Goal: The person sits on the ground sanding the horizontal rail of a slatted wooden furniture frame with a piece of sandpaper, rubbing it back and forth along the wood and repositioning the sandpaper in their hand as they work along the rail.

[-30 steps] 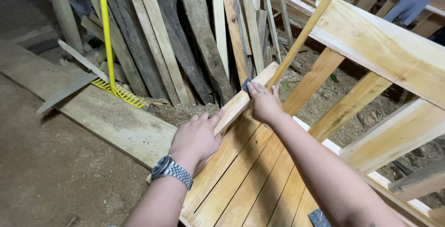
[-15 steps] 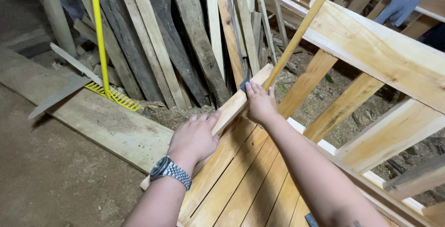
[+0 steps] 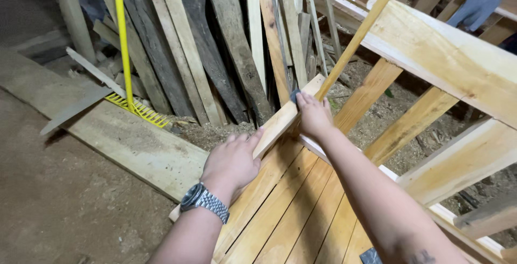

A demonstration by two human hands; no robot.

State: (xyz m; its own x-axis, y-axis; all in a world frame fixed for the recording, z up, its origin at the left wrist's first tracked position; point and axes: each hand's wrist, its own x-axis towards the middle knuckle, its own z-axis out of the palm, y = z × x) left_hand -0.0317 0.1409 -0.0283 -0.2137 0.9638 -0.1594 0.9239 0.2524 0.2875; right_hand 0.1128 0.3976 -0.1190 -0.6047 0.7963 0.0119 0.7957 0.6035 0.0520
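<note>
Left hand [image 3: 232, 161] clasps a slat [image 3: 280, 121]; beyond it, right hand [image 3: 314, 116] presses a dark pad [image 3: 294, 96] onto the slat.

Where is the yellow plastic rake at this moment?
In the head view, the yellow plastic rake stands at upper left, its handle leaning against the upright dark weathered planks and its tines on the long pale floor board, left of both hands.
</note>
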